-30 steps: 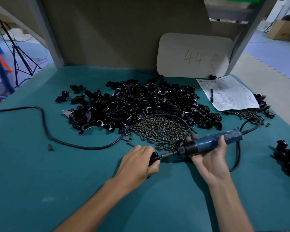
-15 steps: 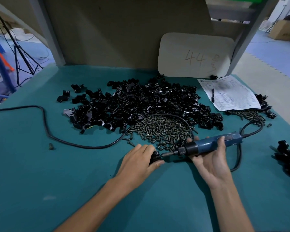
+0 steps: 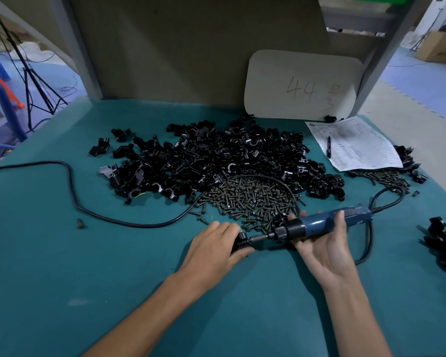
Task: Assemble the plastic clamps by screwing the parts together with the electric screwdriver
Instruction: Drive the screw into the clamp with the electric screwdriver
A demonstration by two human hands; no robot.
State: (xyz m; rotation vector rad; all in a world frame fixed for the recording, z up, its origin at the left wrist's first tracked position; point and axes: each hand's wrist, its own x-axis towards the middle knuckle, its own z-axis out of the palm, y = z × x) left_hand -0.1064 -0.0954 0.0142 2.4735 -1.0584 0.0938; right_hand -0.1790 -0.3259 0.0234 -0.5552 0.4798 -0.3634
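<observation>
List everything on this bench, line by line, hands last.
table: one, teal top, under everything
clamp parts: large pile, black, centre back
screws: heap, dark metal, just in front of the clamp parts
second screw heap: smaller, dark, at the paper's near edge
paper: one sheet, white, back right
pen: one, black, lying on the paper
board: one, beige, marked 44, leaning at the back
cable: one, black, looping across the left side
stray parts: small cluster, black, far right edge
electric screwdriver: one, blue and black, lying horizontal
clamp: one, black, at the bit's tip
left hand: grips the clamp
right hand: holds the electric screwdriver
</observation>
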